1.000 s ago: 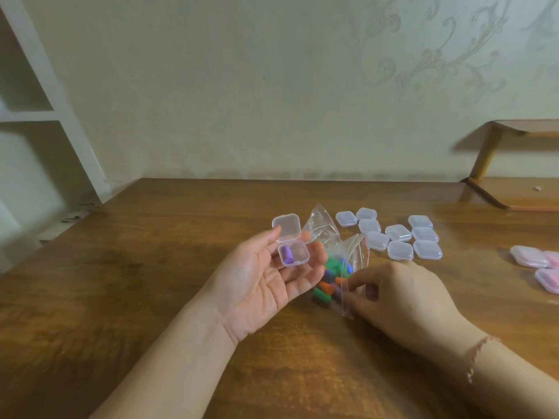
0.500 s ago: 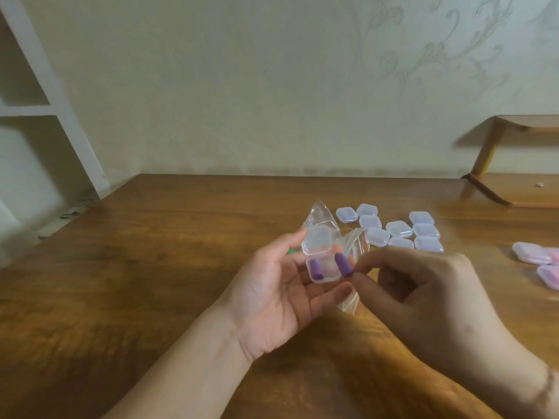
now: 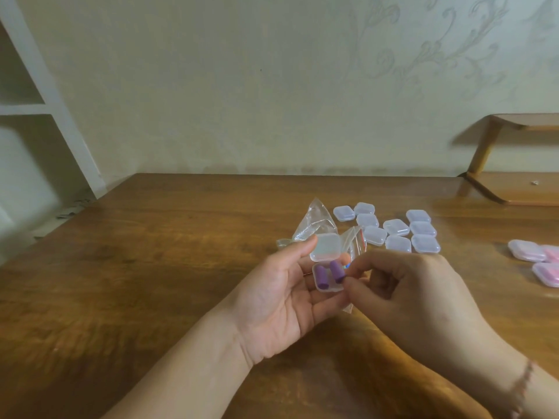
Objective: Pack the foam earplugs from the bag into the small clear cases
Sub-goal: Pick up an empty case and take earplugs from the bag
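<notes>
- Two purple earplugs [image 3: 329,275] now lie side by side in the open clear case [image 3: 328,278]; a second ago it held one, so this case looks ready to close.
- Left hand [image 3: 281,300] cradles the case on curled fingers, thumb against its raised lid [image 3: 326,247].
- Right hand [image 3: 402,294], back from the bag [image 3: 352,241], has its fingertips pinched at the case's right edge.
- Empty cases [image 3: 397,228] wait toward the table's [image 3: 151,267] far right.

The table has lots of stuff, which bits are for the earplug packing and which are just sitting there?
For the job:
open case in left hand
two purple earplugs
bag
empty clear cases
right hand

Just there:
wooden shelf
white shelving
</notes>
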